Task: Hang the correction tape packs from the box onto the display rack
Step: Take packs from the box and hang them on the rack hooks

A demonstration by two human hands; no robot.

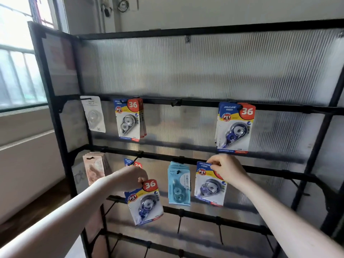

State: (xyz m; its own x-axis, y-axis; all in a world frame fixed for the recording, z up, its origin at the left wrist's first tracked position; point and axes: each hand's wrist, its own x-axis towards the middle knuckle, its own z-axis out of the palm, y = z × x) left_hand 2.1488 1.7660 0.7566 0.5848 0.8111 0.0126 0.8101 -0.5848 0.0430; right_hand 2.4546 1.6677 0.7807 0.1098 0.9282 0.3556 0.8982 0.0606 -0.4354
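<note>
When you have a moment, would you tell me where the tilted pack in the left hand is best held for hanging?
Judging by its pose, grip the tilted pack by the flat card at its top, coming from above, as the left hand does. That seems wiser than the bulging blister lower down, and it keeps the hanging end near the rack.

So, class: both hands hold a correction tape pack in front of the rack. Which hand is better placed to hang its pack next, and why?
The right hand. It pinches its pack by the top edge, upright, right at the lower rail. The left hand holds its pack tilted and below that rail.
</note>
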